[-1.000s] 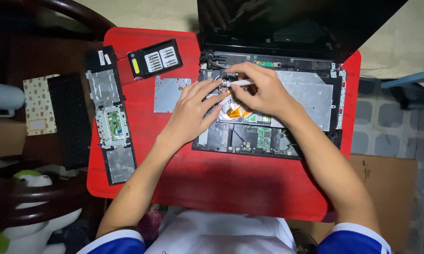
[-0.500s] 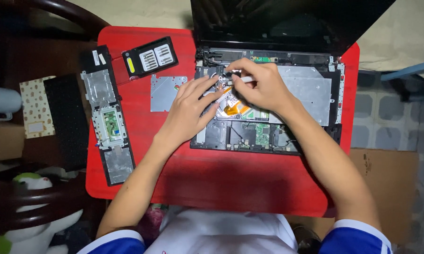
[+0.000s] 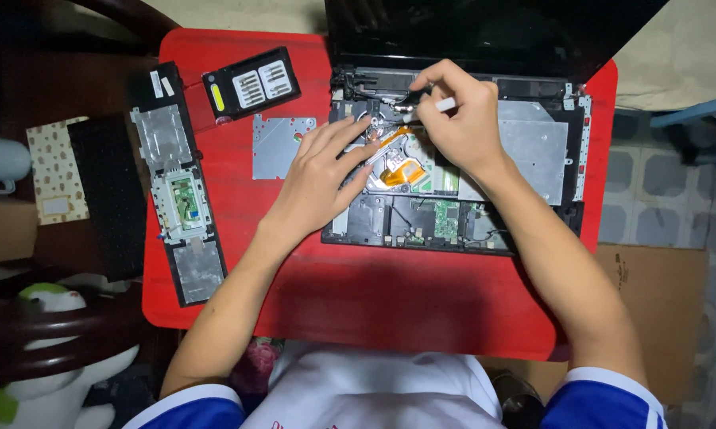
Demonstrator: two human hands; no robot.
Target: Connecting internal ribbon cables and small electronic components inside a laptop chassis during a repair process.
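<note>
An opened laptop [image 3: 533, 151] is seen lying on a red table [image 3: 390, 294], its screen tilted back at the far edge and its long axis running left to right across the view. The inner boards and a copper-coloured part [image 3: 402, 171] are exposed in the base.

A screwdriver [image 3: 431, 107] with a white handle is gripped by the right hand [image 3: 457, 119], the fingers curled closed around it. The tool's long axis lies nearly level, from right to left with a slight downward tilt; the handle end points right and the tip points left, toward the hinge area at the upper left of the base. The exact spot met by the tip cannot be told.

The left hand [image 3: 318, 179] is laid open and flat on the left part of the base, fingers spread and pointing up and to the right, toward the copper part; nothing is held in it.

Left of the laptop a grey metal plate [image 3: 274, 147] is placed on the table. Farther left, a black bit case [image 3: 251, 83] lies tilted, and a long black palm-rest panel [image 3: 179, 191] is set with its long axis running near to far.
</note>
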